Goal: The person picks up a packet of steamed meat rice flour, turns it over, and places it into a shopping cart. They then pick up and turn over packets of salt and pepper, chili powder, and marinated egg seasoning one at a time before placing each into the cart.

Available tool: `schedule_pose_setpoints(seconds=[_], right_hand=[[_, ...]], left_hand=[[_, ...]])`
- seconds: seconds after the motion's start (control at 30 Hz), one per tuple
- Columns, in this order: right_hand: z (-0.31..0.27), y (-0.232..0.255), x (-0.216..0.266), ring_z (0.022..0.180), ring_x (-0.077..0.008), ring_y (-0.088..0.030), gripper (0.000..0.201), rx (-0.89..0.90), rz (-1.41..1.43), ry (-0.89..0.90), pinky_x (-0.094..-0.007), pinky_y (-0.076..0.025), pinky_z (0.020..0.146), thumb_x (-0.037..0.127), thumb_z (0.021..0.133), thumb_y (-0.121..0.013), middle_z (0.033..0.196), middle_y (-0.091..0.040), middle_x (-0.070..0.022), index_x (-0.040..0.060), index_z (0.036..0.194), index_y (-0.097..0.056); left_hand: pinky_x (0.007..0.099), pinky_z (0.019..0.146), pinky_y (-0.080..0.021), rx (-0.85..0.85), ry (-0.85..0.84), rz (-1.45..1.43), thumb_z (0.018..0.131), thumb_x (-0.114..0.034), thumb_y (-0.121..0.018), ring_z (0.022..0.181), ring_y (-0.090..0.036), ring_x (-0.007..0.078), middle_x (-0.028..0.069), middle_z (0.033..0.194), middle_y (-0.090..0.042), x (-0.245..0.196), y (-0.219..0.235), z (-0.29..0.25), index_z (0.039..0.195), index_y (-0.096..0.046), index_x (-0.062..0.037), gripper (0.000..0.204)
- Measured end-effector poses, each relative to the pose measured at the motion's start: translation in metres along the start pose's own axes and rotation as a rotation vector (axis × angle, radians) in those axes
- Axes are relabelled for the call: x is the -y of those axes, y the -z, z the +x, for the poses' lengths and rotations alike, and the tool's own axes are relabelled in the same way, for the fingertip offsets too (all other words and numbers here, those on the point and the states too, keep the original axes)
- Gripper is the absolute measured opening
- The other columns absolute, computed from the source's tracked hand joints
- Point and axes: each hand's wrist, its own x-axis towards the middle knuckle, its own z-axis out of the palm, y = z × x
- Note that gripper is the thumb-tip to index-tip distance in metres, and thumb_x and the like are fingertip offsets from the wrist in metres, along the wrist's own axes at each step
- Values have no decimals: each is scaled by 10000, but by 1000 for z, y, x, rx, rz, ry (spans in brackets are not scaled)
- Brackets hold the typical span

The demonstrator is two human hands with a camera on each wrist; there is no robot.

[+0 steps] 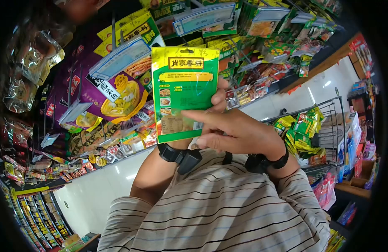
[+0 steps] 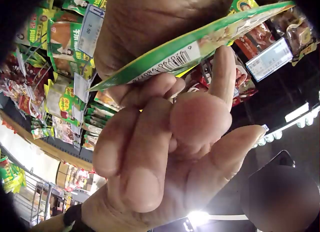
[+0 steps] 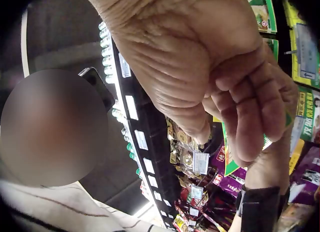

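I hold a green seasoning packet (image 1: 183, 92) up before the shelves, its printed back and barcode facing me. My left hand (image 1: 218, 98) grips it from behind, with only its fingertips showing past the packet's right edge. My right hand (image 1: 240, 132) lays a straight index finger across the lower label while its other fingers curl in. In the left wrist view the packet (image 2: 190, 52) lies edge-on above the left hand (image 2: 165, 142), with the right hand (image 2: 150, 22) behind. The right wrist view shows the right hand (image 3: 210, 67) over the packet's edge (image 3: 227, 159).
Hanging racks of snack and seasoning packets fill the space behind, with purple packets (image 1: 118, 94) at left and price tags (image 1: 204, 17) above. A wire basket (image 1: 334, 126) of green and yellow packets stands at right. More shelves (image 1: 38, 218) run along the lower left.
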Motion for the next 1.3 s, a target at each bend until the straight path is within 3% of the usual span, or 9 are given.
schedule_pose_setpoints(seconds=[0.2, 0.3, 0.37, 0.5, 0.53, 0.63, 0.77, 0.93, 1.3], right_hand=[[-4, 0, -1, 715, -135, -639, 550, 19, 57, -7, -274, -507, 644, 184, 962, -638, 847, -680, -79, 49, 1459, -443], [-2, 11, 6, 758, -137, -648, 511, -4, 148, -119, -269, -503, 671, 230, 971, -624, 880, -685, -84, 26, 1417, -478], [-4, 18, 12, 814, -149, -644, 505, -31, 350, -306, -264, -483, 730, 311, 973, -624, 910, -683, -75, -4, 1355, -527], [-4, 25, -12, 946, -104, -609, 449, -270, 413, -98, -262, -496, 816, 280, 1006, -581, 1047, -657, -49, 5, 1354, -511], [-2, 26, -8, 988, -94, -590, 421, -299, 506, -52, -265, -487, 857, 258, 1015, -567, 1112, -636, -29, 20, 1357, -507], [10, 29, -17, 1000, -82, -572, 424, -386, 521, -68, -260, -475, 880, 257, 1012, -578, 1121, -637, -16, 33, 1365, -507], [19, 41, -38, 976, -68, -565, 344, -436, 283, -237, -254, -471, 859, 251, 1002, -602, 1119, -655, -5, 30, 1265, -611], [42, 48, -29, 1009, -81, -570, 331, -559, 418, -166, -263, -455, 905, 242, 995, -610, 1138, -663, -15, 16, 1237, -626], [75, 71, -34, 1060, -91, -555, 323, -736, 587, -42, -276, -416, 969, 229, 988, -615, 1177, -641, -14, 14, 1229, -609]], left_hand=[[223, 598, -382, 31, -95, 69, 975, -454, -482, 690, -401, 141, 78, 926, -475, 8, -13, -3, 1323, -481, 54, 616], [230, 676, -435, -176, -160, 294, 985, -401, -513, 746, -497, 146, 86, 997, -543, 2, -6, -8, 1315, -507, 25, 539], [241, 741, -466, -349, -210, 510, 998, -346, -528, 809, -556, 140, 86, 1037, -585, -7, -1, -5, 1295, -525, 20, 471], [295, 875, -478, -669, -431, 1137, 1035, -260, -487, 984, -585, 138, 100, 1081, -637, -27, 21, 5, 1206, -574, 23, 342], [283, 903, -456, -700, -457, 1096, 1031, -233, -502, 990, -572, 124, 86, 1082, -636, -30, 24, 3, 1181, -586, 28, 313], [264, 852, -482, -673, -566, 1193, 1036, -229, -512, 947, -590, 101, 59, 1068, -641, -36, 19, -1, 1203, -573, 9, 297], [252, 865, -470, -574, -440, 1145, 1020, -226, -547, 953, -576, 94, 56, 1082, -636, -33, 11, -10, 1212, -568, 3, 300], [253, 838, -470, -491, -552, 1088, 1017, -270, -575, 959, -570, 84, 54, 1092, -646, -38, -16, -1, 1236, -572, 0, 347], [267, 774, -454, -462, -826, 1421, 1026, -300, -553, 836, -524, 114, 52, 928, -616, -64, -42, 26, 1154, -608, 12, 342]])
